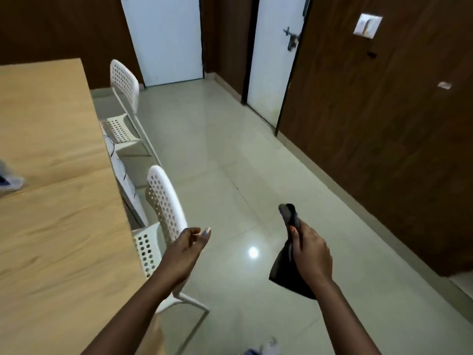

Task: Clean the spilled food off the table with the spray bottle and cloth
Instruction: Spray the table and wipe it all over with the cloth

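Note:
My right hand (pixel 311 254) grips a dark grey cloth (pixel 282 270) over the tiled floor, to the right of the table. One end of the cloth sticks up above my fingers and the rest hangs below my hand. My left hand (pixel 188 248) hovers with loosely curled fingers and holds nothing, just right of the near white chair. The light wooden table (pixel 51 226) fills the left side. No spilled food shows on the visible tabletop. A blurred pale object (pixel 10 179) sits at the table's left edge; I cannot tell what it is.
Two white perforated chairs (pixel 163 201) (pixel 124 98) stand along the table's right edge. Pale tiled floor (pixel 230 149) stretches ahead to two white doors (pixel 166 39) (pixel 273 60) set in dark wood-panelled walls (pixel 384 124).

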